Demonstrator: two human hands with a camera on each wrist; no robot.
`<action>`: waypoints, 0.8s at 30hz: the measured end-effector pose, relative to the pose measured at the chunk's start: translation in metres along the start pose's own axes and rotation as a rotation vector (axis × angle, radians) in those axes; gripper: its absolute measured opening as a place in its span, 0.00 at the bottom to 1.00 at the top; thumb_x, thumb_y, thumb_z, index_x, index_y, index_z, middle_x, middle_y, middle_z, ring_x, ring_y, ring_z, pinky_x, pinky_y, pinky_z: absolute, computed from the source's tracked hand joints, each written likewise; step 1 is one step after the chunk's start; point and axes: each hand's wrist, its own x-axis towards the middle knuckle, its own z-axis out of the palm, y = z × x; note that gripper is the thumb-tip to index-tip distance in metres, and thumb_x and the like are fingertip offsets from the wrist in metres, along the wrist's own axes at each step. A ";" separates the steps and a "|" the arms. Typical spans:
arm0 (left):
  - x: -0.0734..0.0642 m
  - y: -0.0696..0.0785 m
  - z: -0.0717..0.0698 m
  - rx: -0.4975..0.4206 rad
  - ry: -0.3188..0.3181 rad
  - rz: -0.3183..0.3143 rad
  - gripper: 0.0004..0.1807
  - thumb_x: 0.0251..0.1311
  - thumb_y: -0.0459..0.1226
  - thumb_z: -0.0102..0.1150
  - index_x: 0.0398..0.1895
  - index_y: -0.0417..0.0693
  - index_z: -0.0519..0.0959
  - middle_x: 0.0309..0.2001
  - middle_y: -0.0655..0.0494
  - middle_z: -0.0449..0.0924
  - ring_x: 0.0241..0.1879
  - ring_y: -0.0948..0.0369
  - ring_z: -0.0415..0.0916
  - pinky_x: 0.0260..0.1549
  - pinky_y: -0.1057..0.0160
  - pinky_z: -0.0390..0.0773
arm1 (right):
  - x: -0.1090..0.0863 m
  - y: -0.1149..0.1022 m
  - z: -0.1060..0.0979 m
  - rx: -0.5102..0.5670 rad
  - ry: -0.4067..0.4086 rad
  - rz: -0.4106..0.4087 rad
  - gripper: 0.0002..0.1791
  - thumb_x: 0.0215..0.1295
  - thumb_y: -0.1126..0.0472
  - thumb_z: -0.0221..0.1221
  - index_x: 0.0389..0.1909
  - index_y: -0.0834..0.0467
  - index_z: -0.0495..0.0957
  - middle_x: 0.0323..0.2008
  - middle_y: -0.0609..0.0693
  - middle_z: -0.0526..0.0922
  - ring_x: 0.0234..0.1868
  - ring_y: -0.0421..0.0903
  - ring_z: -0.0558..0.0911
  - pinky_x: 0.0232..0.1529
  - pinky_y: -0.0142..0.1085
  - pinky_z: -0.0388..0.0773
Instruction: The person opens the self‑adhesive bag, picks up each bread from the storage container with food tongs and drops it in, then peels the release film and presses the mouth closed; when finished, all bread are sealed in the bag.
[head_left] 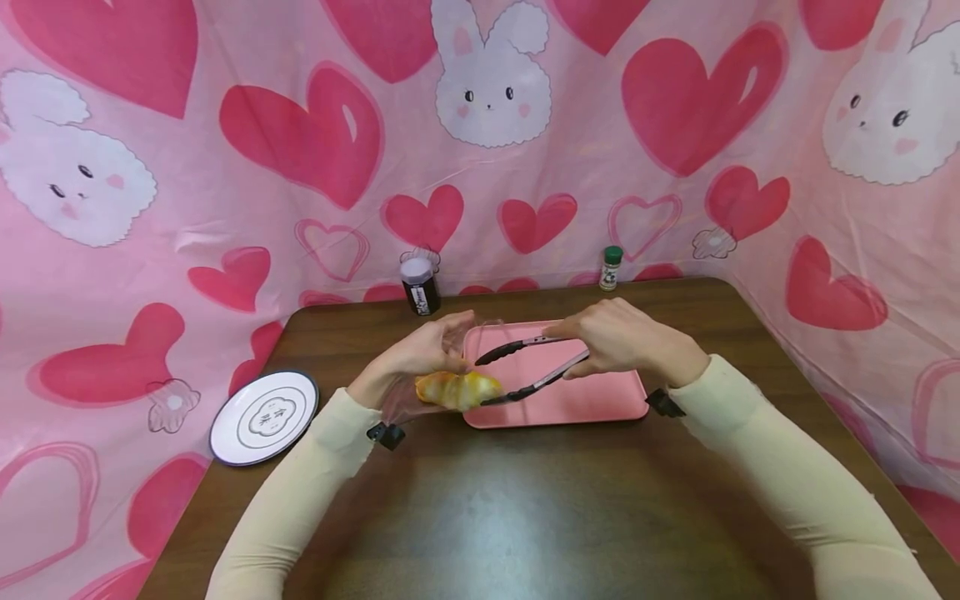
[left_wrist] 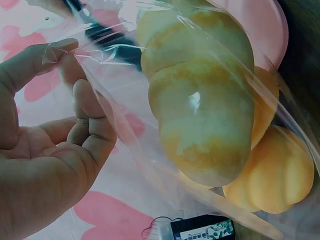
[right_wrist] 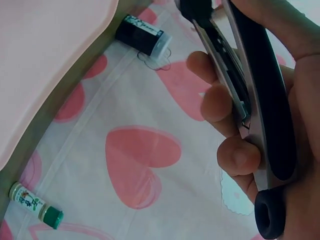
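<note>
My left hand (head_left: 437, 344) pinches the rim of a clear plastic bag (left_wrist: 135, 155) between thumb and index finger. Inside the bag, in the left wrist view, are a large twisted bread roll (left_wrist: 200, 100) and a smaller roll (left_wrist: 270, 170), with another partly hidden behind them. Golden bread (head_left: 459, 390) shows below that hand in the head view. My right hand (head_left: 618, 337) grips a pair of metal tongs (head_left: 558, 371) with black ends. The tongs' arms are spread, and the lower tip overlaps the right end of the bread. A pink tray (head_left: 592, 402) lies beneath them.
To the left, a white plate (head_left: 243, 425) with a dark rim stands near the table edge. A dark jar with a pale lid (head_left: 420, 287) and a small green-capped bottle (head_left: 611, 268) stand at the back, before a pink heart-patterned cloth (head_left: 480, 179).
</note>
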 end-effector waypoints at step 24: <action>0.003 0.011 0.015 0.114 -0.001 0.035 0.51 0.51 0.33 0.72 0.78 0.43 0.55 0.78 0.47 0.55 0.31 0.57 0.75 0.30 0.67 0.75 | 0.010 -0.019 -0.005 -0.104 0.069 -0.058 0.28 0.51 0.43 0.73 0.54 0.48 0.85 0.34 0.43 0.90 0.16 0.36 0.66 0.14 0.29 0.56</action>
